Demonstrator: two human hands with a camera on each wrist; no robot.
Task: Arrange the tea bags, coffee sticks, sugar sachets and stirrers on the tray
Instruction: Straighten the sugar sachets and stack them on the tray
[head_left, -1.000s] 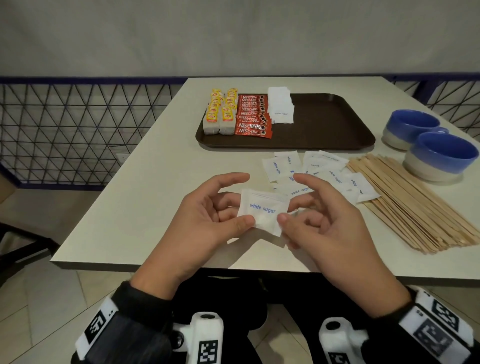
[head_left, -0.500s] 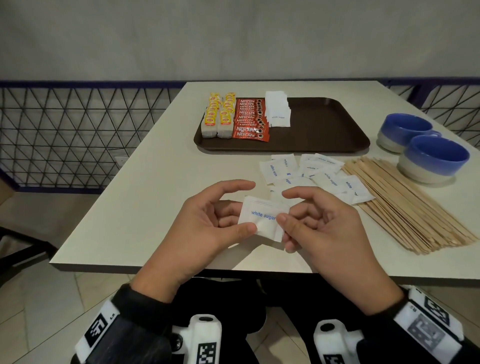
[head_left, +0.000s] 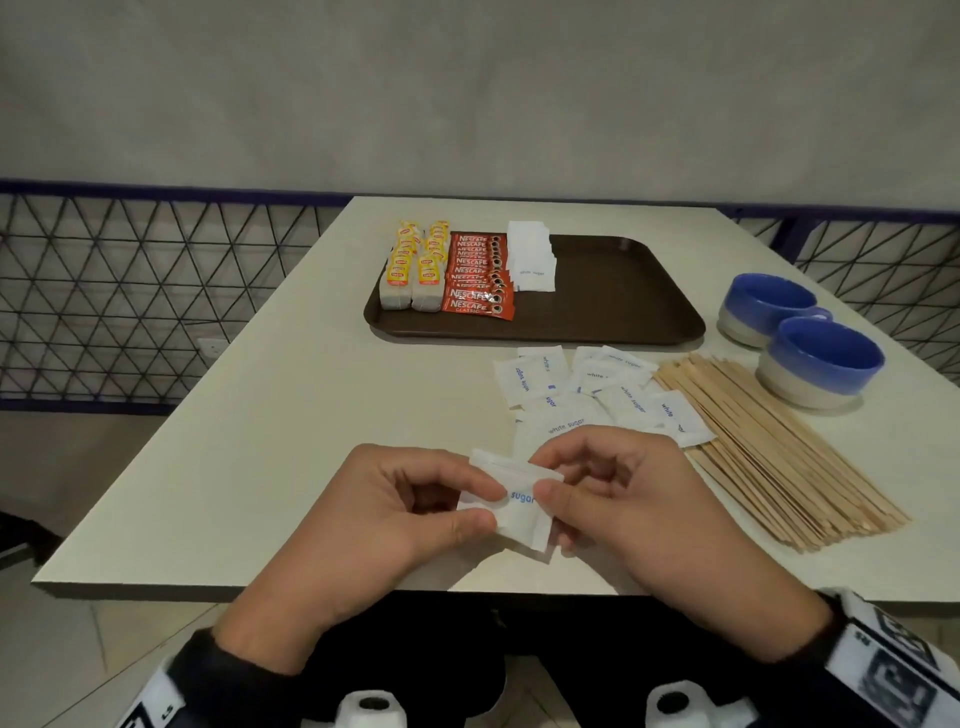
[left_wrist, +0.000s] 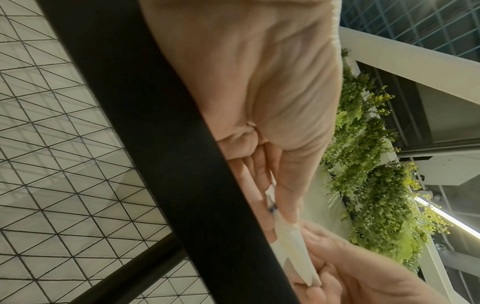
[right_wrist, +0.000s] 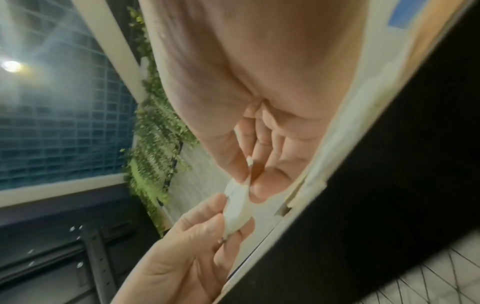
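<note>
Both hands have drawn closer together: left hand (head_left: 415, 512) and right hand (head_left: 631, 512) pinch stacked sugar sachets (head_left: 519, 506). Next, squaring, then far to the tray (head_left: 623, 291).

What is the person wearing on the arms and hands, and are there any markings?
Both hands are bare: the left hand and the right hand wear no gloves. Black long sleeves reach the wrists. Each wrist carries a white band printed with black square code markers. Rounded white camera housings with dark holes show below the forearms. I see no cables.
</note>
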